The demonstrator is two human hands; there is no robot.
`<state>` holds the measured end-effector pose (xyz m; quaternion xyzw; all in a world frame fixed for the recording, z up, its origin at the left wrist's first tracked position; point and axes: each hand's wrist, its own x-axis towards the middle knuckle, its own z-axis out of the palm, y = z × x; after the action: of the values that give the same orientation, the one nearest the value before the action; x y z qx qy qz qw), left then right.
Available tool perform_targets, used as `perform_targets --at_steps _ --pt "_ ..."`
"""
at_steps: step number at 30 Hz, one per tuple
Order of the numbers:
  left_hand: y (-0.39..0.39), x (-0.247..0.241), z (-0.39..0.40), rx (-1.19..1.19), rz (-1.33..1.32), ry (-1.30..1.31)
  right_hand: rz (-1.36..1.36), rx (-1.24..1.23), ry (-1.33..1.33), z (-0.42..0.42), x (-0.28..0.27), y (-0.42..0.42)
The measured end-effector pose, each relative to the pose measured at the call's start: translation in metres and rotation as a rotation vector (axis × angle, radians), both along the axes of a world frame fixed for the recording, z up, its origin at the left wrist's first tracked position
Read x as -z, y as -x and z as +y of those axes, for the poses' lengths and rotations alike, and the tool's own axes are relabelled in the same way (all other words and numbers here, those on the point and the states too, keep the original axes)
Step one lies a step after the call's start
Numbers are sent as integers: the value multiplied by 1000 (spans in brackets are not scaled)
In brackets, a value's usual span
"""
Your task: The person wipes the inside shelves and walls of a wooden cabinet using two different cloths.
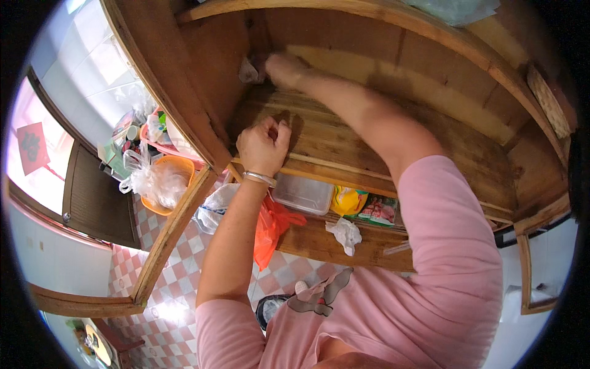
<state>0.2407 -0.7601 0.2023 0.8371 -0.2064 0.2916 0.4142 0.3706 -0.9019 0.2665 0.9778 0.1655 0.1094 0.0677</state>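
My right hand (283, 73) reaches deep into a wooden cabinet, into the back left corner of its shelf (332, 129). A crumpled whitish cloth or tissue (250, 71) is under its fingers, against the side wall; the fingers themselves are mostly hidden in shadow. Lower down, my left hand (263, 145) is curled into a loose fist at the shelf's front edge, a silver bangle (259, 177) around the wrist. I see nothing in it.
An open wooden-framed door (173, 242) stands at the left. Below the shelf are a clear plastic container (303, 193), a yellow packet (348, 200), a red plastic bag (272, 226) and a crumpled tissue (345, 235). Beyond the door, an orange basket (190, 167) holds plastic bags.
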Motion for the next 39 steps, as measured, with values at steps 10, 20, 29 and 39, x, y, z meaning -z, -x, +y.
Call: perform_targets --at_steps 10,20,29,39 --pt "6 -5 -7 23 22 0 -864 122 -628 -20 -30 -75" --pt "2 4 3 1 -20 31 10 187 -330 3 12 -16" --pt "6 16 14 117 -361 141 186 -194 -370 55 36 19" --pt "61 8 33 -55 -428 336 268 -710 -448 29 39 105"
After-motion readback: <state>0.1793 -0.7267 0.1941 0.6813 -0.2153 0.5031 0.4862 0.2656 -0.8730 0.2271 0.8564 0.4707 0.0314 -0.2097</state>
